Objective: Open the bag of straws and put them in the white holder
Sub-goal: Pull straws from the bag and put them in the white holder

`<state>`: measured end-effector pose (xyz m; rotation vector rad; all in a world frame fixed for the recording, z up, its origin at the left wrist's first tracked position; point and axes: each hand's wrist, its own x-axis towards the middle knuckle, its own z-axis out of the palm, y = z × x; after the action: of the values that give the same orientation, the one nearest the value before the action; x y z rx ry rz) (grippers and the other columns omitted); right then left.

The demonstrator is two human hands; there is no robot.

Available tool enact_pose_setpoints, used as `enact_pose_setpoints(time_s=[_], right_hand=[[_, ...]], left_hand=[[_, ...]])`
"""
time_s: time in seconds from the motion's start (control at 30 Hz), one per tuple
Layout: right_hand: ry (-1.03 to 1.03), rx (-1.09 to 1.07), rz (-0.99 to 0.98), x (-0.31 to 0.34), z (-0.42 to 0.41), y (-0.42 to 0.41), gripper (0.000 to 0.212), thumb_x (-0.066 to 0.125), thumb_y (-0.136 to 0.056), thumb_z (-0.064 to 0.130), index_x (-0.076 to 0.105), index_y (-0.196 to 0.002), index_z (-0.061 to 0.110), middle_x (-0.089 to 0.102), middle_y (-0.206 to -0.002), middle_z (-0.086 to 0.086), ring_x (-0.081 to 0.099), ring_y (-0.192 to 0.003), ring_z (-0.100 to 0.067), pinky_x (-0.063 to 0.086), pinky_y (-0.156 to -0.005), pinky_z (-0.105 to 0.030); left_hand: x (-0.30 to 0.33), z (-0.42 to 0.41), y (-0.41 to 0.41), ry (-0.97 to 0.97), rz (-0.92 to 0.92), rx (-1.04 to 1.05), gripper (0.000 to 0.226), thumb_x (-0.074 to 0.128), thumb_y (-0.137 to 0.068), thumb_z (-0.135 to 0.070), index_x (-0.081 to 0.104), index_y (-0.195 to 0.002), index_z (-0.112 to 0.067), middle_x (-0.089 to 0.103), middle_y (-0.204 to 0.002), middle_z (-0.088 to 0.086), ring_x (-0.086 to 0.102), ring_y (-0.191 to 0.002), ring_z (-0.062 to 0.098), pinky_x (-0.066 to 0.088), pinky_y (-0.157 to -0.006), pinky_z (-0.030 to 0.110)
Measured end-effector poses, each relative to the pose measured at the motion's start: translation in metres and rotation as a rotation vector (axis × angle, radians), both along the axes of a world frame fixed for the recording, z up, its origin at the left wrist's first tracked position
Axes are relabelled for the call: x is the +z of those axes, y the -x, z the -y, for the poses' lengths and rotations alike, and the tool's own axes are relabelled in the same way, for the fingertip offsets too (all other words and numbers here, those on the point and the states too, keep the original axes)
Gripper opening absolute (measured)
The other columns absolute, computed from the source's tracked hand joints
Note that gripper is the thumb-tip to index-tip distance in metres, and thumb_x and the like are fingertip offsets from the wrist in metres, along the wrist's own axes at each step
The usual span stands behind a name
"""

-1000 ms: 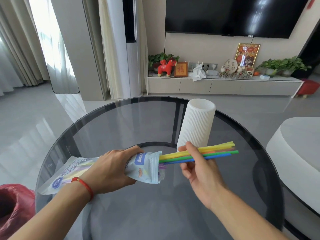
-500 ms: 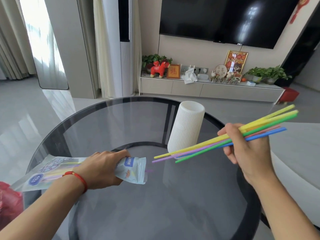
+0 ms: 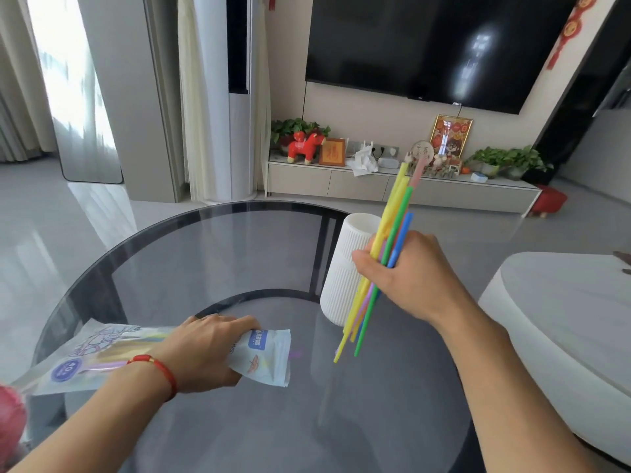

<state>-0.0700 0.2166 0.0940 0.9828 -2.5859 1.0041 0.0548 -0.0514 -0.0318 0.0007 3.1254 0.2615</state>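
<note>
My right hand (image 3: 411,274) grips a bundle of several coloured straws (image 3: 392,216), held nearly upright and tilted, just in front and to the right of the white ribbed holder (image 3: 345,268). The straws' lower ends hang above the glass, outside the holder. My left hand (image 3: 205,353) presses the straw bag (image 3: 263,356) down on the round glass table (image 3: 222,254); the bag lies flat with its open end pointing right, and more straws show through it at the left.
A white rounded sofa or pouf (image 3: 563,319) stands close on the right of the table. A red bag (image 3: 10,418) sits at the lower left edge. Beyond the table is open floor, a TV cabinet (image 3: 392,189) and a wall TV.
My right hand pulled the straws fully out of the bag, swung them from lying sideways to nearly upright, and brought them beside the holder. My left hand stayed on the bag.
</note>
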Motion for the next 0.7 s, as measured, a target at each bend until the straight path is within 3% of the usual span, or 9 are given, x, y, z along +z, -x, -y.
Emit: enact_pose_setpoints(time_s=[0.13, 0.3, 0.4, 0.47, 0.57, 0.7], right_hand=[[0.012, -0.007, 0.067, -0.017, 0.009, -0.001, 0.038, 0.068, -0.093, 0.037, 0.071, -0.079, 0.001, 0.074, -0.077, -0.012, 0.068, -0.078, -0.026, 0.055, -0.072, -0.035], [0.028, -0.005, 0.205, -0.064, 0.008, -0.004, 0.051, 0.064, -0.087, 0.042, 0.055, -0.072, -0.006, 0.060, -0.072, -0.026, 0.057, -0.067, -0.040, 0.054, -0.061, -0.046], [0.134, -0.035, 0.233, -0.069, 0.002, -0.001, 0.045, 0.067, -0.089, 0.033, 0.057, -0.073, -0.008, 0.056, -0.068, -0.029, 0.054, -0.060, -0.040, 0.054, -0.058, -0.047], [0.127, -0.065, 0.276, -0.074, -0.001, 0.000, 0.042, 0.068, -0.092, 0.029, 0.060, -0.077, -0.009, 0.056, -0.066, -0.029, 0.053, -0.056, -0.037, 0.053, -0.053, -0.040], [0.140, -0.095, 0.378, -0.083, -0.007, 0.002, 0.034, 0.070, -0.093, 0.022, 0.064, -0.084, -0.009, 0.053, -0.056, -0.021, 0.048, -0.045, -0.018, 0.041, -0.041, -0.025], [0.290, -0.127, 0.402, -0.076, -0.014, 0.002, 0.022, 0.070, -0.093, 0.019, 0.072, -0.079, 0.002, 0.057, -0.057, -0.023, 0.053, -0.041, -0.018, 0.039, -0.037, -0.025]], left_hand=[[-0.001, -0.001, 0.000, -0.008, 0.014, 0.006, 0.055, 0.058, -0.065, -0.043, 0.043, -0.118, -0.044, 0.059, -0.102, -0.019, 0.056, -0.095, 0.009, 0.043, -0.080, 0.028], [-0.001, -0.001, -0.002, -0.002, 0.010, 0.006, 0.055, 0.058, -0.066, -0.045, 0.042, -0.119, -0.044, 0.058, -0.102, -0.020, 0.057, -0.095, 0.011, 0.044, -0.082, 0.030], [0.000, -0.005, -0.003, -0.011, -0.012, -0.005, 0.055, 0.057, -0.066, -0.046, 0.043, -0.119, -0.043, 0.058, -0.102, -0.020, 0.057, -0.095, 0.011, 0.042, -0.081, 0.030], [-0.001, -0.008, -0.003, -0.026, -0.019, -0.012, 0.054, 0.056, -0.066, -0.047, 0.043, -0.119, -0.044, 0.059, -0.105, -0.019, 0.057, -0.096, 0.012, 0.044, -0.083, 0.031], [-0.002, -0.012, -0.002, -0.022, -0.007, -0.007, 0.055, 0.053, -0.066, -0.050, 0.040, -0.119, -0.047, 0.058, -0.107, -0.018, 0.056, -0.101, 0.012, 0.045, -0.086, 0.035], [-0.002, -0.017, -0.003, -0.007, -0.027, 0.014, 0.055, 0.055, -0.069, -0.048, 0.041, -0.122, -0.046, 0.057, -0.107, -0.016, 0.056, -0.100, 0.012, 0.044, -0.084, 0.033]])
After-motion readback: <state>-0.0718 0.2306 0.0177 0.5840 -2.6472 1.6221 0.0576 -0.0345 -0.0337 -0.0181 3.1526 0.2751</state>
